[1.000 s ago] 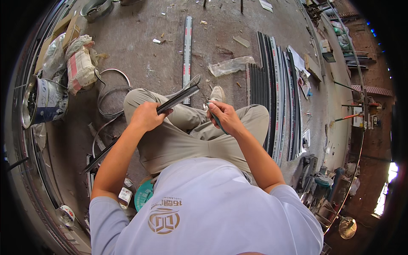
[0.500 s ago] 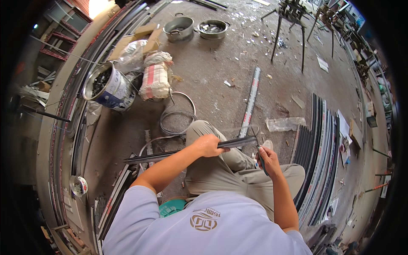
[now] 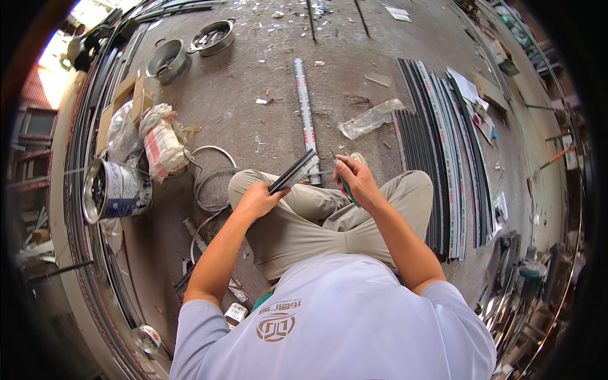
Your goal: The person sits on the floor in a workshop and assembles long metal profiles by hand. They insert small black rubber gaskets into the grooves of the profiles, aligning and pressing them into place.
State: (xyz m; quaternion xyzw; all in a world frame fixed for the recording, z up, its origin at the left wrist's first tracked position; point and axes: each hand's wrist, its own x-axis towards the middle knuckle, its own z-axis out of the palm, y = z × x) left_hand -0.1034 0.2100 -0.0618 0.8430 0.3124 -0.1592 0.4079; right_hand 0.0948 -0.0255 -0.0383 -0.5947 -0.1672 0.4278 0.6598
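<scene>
My left hand (image 3: 256,201) is closed around a dark, slotted metal profile (image 3: 295,171) above my left knee. Its cut end points up and away from me, and a pale face shows on its right side. In my right hand (image 3: 356,182), above my crossed legs, is a slim green-handled tool (image 3: 346,188) with a thin dark tip; its exact kind I cannot make out. A thin pale line (image 3: 324,172) runs between the profile's end and my right fingers. The tool's tip stands apart from the profile.
On the floor ahead lies a long printed strip (image 3: 304,107). To the right are stacked long profiles (image 3: 437,158) and a clear plastic wrapper (image 3: 372,119). A bucket (image 3: 120,190), a white bundle (image 3: 166,147), coiled hose (image 3: 212,187) and two metal pots (image 3: 168,62) are at left.
My left hand has swung the profile from lying nearly level to pointing up and away. My right hand still grips the green-handled tool, its tip now showing. The view has turned rightward.
</scene>
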